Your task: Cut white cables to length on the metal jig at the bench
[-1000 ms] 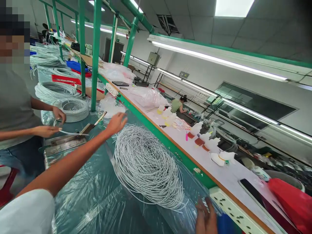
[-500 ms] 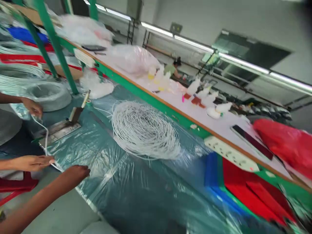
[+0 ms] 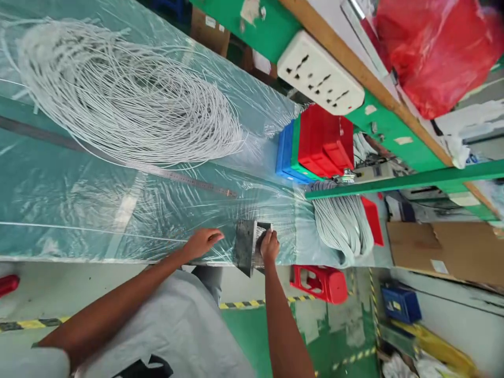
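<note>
A thin white cable (image 3: 90, 229) runs straight along the near side of the film-covered bench and ends at my left hand (image 3: 202, 243). The fingers of that hand are closed around it. To the right stands a small metal bench fixture (image 3: 244, 244) with a flat plate and an upright part beside it. My right hand (image 3: 270, 245) is closed on the upright part's right side; its exact grip is partly hidden. Behind the hands, a steel ruler (image 3: 197, 183) lies slantwise, partly under a large loose coil of white cable (image 3: 137, 100).
Stacked blue, green and red bins (image 3: 325, 142) stand behind the fixture. A bundle of grey-white cables (image 3: 344, 223) hangs at the bench's right end, near a green post (image 3: 405, 180). A power strip (image 3: 321, 72) is fixed to the shelf edge. A red stool (image 3: 321, 283) stands below.
The view has swung right and down, so the co-worker's hands are out of sight. My right hand has come into view at the metal fixture.
</note>
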`<state>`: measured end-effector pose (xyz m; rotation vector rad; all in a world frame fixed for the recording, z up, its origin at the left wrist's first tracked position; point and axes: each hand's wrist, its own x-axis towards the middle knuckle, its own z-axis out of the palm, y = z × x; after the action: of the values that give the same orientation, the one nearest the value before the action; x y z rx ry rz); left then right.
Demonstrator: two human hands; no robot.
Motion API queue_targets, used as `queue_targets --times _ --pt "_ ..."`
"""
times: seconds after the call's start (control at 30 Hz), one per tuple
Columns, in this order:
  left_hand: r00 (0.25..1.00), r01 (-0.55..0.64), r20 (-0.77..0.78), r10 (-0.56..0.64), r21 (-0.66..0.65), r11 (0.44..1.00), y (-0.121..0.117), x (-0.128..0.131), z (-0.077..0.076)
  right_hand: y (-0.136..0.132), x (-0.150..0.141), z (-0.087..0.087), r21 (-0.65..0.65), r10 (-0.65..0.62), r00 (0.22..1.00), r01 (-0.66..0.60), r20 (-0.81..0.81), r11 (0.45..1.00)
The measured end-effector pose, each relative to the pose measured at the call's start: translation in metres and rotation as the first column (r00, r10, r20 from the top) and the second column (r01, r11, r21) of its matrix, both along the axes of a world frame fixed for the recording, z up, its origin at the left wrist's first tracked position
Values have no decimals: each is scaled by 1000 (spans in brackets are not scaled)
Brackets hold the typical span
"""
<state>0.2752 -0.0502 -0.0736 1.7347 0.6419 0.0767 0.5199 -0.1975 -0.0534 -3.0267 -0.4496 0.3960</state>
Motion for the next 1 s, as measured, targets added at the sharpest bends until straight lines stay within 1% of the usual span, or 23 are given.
queue_targets --times 0.07,0.13,0.2,0.27,0.37,0.43,0.5,0.57,0.67,0.83,0.9,1.0 --pt "999 36 -39 -37 -40 999 -14 37 -8 1 -2 3 -16 -15 1000 15 -7 1000" --pt "990 79 -112 -82 -36 996 -24 60 -18 3 -3 5 -26 -21 1000 21 -10 999" --pt "979 120 -162 -125 -37 992 -32 73 -30 5 -3 6 -35 -24 1000 23 -10 999" --pt "976 135 -163 -143 -62 989 -37 83 -41 5 -2 6 -44 -26 1000 25 -13 999" --pt "978 128 -148 -149 -144 981 -46 97 -55 3 -1 4 -40 -13 1000 12 -16 999" --pt "978 121 -143 -152 -206 971 -53 105 -60 2 -1 3 -30 14 1000 -14 -9 999" --pt "979 120 -135 -154 -230 966 -59 109 -63 3 -2 4 -27 26 1000 -26 -1 999" --pt "980 130 -118 -158 -216 968 -62 110 -64 5 -3 5 -40 16 1000 -16 1 999" --pt "976 154 -120 -180 -202 967 -61 108 -63 7 -4 7 -51 7 1000 -7 2 999" --pt "963 191 -152 -220 -185 964 -57 108 -62 7 -6 6 -9 0 1000 -1 -4 1000" --pt "964 176 -165 -207 -187 966 -57 109 -60 6 -6 4 17 10 1000 -10 -4 1000" --pt "971 112 -183 -150 -205 972 -57 111 -55 6 -5 2 47 23 1000 -23 -2 999"
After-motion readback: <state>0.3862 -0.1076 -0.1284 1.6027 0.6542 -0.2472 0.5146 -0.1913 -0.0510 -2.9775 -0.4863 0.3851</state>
